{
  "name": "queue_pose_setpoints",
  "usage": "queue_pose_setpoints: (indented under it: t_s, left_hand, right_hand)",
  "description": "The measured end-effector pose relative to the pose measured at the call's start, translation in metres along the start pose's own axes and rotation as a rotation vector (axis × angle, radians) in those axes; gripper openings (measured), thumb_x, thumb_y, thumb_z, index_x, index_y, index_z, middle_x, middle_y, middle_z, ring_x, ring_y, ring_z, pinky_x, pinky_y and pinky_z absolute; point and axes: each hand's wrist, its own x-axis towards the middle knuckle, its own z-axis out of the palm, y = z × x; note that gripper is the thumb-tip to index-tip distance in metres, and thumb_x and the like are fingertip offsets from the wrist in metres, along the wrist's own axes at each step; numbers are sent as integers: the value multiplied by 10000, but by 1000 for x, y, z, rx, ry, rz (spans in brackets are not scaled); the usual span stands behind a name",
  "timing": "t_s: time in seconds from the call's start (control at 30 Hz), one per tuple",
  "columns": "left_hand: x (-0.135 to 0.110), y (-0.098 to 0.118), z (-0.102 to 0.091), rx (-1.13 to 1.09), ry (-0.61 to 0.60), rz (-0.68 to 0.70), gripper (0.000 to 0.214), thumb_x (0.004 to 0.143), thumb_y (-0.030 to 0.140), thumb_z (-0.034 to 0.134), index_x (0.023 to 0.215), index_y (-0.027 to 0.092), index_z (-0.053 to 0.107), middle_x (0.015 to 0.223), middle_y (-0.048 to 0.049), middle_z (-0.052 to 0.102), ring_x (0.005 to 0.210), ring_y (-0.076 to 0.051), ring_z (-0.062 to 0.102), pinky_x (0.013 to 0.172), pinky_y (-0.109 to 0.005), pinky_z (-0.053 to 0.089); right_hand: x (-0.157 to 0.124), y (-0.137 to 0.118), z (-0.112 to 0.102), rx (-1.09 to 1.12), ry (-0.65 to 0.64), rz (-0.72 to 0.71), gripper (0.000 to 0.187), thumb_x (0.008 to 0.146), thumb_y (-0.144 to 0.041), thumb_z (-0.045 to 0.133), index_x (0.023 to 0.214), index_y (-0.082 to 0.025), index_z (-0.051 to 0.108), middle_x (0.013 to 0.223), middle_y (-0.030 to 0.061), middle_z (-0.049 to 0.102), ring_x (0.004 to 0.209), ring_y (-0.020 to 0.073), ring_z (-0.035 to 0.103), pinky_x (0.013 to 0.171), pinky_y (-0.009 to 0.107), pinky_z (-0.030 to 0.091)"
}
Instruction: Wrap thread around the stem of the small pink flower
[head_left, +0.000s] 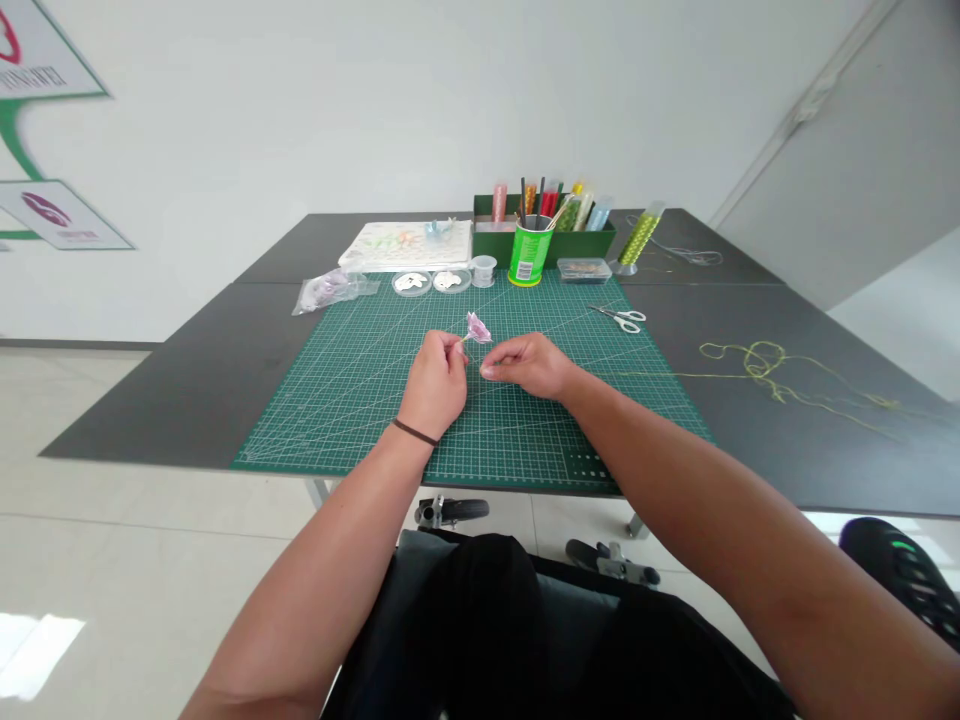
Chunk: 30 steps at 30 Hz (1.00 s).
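Observation:
My left hand [435,380] is closed in a pinch on the thin stem of a small purple flower [478,328], which sticks up just above the green cutting mat [345,400]. Close to its right, my right hand [529,364] has its fingers pinched together near the stem; a thin yellow-green thread [757,360] runs from that side across the table. I cannot make out whether the thread is between those fingers.
At the back of the mat stand a green pen cup [529,253], a green box of supplies [547,225], small round dishes [431,282], a white pad [409,245] and a plastic bag [330,290]. Scissors [622,317] lie right of them.

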Motion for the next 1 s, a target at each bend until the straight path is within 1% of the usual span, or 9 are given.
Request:
queue_pose_setpoints:
  t_s: [0.1, 0.2, 0.3, 0.43, 0.53, 0.67, 0.83, 0.9, 1.0]
  left_hand:
    - [-1, -1, 1, 8, -15, -13, 54, 934, 161, 437, 906, 197, 466, 817, -33, 647, 795, -164, 629, 777, -336, 488]
    - [-2, 0, 4, 25, -10, -34, 48, 934, 166, 436, 910, 189, 469, 826, -43, 649, 798, -170, 630, 778, -338, 485]
    - [2, 5, 5, 39, -8, -44, 53, 935, 168, 432, 905, 187, 472, 835, -49, 652, 808, -177, 628, 789, -348, 482]
    - [17, 13, 3, 63, -80, -30, 67, 928, 161, 439, 884, 188, 480, 809, -39, 649, 793, -174, 621, 787, -342, 478]
    - [33, 13, 6, 68, -128, 7, 55, 929, 176, 448, 905, 185, 497, 829, -35, 649, 811, -170, 617, 793, -334, 475]
    - [52, 4, 22, 59, -171, 81, 78, 935, 203, 460, 891, 185, 521, 865, -39, 659, 824, -164, 610, 800, -328, 470]
    - [67, -13, 45, -24, -159, 114, 110, 943, 247, 470, 923, 180, 554, 857, -25, 677, 819, -150, 617, 802, -310, 474]
    - [70, -18, 48, -57, -179, 118, 102, 936, 241, 483, 915, 179, 562, 846, -18, 682, 803, -143, 620, 785, -299, 475]
    - [73, -25, 47, -93, -202, 87, 116, 941, 247, 477, 940, 176, 568, 834, -15, 689, 783, -139, 625, 768, -295, 477]
  right_hand:
    - [0, 3, -1, 77, 4, 11, 288, 619, -416, 763, 727, -152, 717, 543, -32, 542, 508, 76, 394, 492, 238, 300]
    - [0, 5, -2, 100, 16, 28, 320, 604, -431, 777, 741, -148, 713, 473, -71, 440, 470, 62, 321, 472, 229, 232]
    - [-1, 7, -4, 113, 16, 25, 353, 598, -451, 779, 756, -144, 706, 454, -93, 383, 454, 53, 274, 462, 225, 180]
    - [-1, 8, -7, 131, 45, -17, 360, 637, -477, 750, 778, -149, 699, 448, -107, 327, 448, 50, 230, 464, 233, 150]
    - [1, 7, -11, 119, 110, -61, 345, 662, -481, 726, 780, -159, 696, 460, -106, 309, 461, 54, 225, 473, 238, 155]
    - [3, 5, -20, 32, 232, -90, 321, 684, -470, 698, 783, -165, 700, 477, -100, 310, 480, 62, 243, 488, 244, 188]
    - [6, 5, -28, -167, 349, -86, 290, 741, -447, 647, 814, -176, 722, 490, -86, 322, 494, 75, 281, 507, 254, 231]
    - [7, 4, -30, -245, 375, -66, 274, 760, -438, 638, 816, -184, 727, 488, -81, 333, 488, 77, 286, 506, 256, 239]
    - [9, 1, -31, -342, 388, -69, 255, 789, -430, 630, 828, -200, 733, 482, -76, 362, 477, 76, 295, 502, 253, 247]
